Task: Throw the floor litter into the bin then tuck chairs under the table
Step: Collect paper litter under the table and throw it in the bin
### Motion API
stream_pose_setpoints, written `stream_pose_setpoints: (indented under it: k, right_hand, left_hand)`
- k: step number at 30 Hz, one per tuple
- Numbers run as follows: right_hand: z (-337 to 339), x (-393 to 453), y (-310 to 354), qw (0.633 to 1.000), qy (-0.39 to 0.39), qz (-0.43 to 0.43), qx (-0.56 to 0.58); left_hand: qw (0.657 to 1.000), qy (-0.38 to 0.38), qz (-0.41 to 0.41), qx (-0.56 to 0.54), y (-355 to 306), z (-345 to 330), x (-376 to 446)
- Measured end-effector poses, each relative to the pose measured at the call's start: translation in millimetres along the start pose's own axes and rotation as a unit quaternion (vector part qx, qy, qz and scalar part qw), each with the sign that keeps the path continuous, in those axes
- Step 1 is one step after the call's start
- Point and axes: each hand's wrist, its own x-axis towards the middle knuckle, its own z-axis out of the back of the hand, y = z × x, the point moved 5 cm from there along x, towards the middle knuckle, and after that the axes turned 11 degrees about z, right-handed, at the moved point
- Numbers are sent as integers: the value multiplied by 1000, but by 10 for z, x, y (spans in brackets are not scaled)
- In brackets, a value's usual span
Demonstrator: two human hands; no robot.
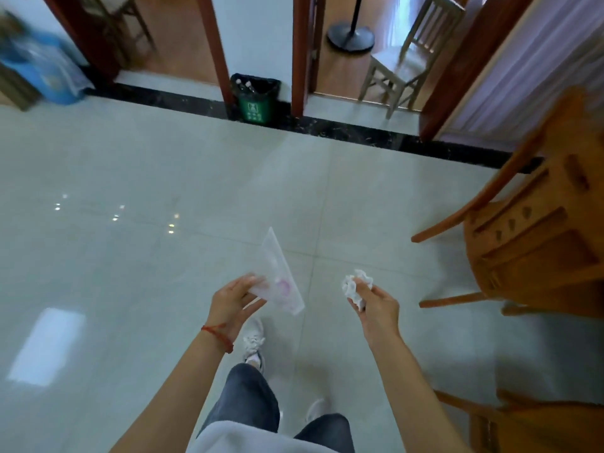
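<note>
My left hand point(233, 300) holds a flat clear plastic wrapper point(281, 276) with a pink mark, pinched at its lower edge. My right hand point(376, 304) grips a crumpled white tissue point(354, 284). Both hands are out in front of me above the pale tiled floor. A small green bin point(255, 99) with a black liner stands far ahead against the wall between two doorways; bottles show inside it. A wooden chair point(529, 230) stands at my right, and part of a second wooden chair point(523, 423) shows at the bottom right.
A dark stone strip point(359, 132) runs along the wall base. A pale wooden chair point(398, 70) and a black round stand base point(351, 35) sit beyond the right doorway. A blue container point(49, 73) is at far left. My feet in white shoes are below.
</note>
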Motion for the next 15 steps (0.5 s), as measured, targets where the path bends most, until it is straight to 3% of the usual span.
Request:
stream_pose_setpoints:
  k: [10,15]
  right_hand:
    - [-1766,437,-67,999,24,-20,15]
    - [-2286,601,69,999,21,-29,9]
  left_hand:
    - [1000,-14,-11,17,-1411,526,857]
    - [1000,-12,-13,-3,-1916,605,1160]
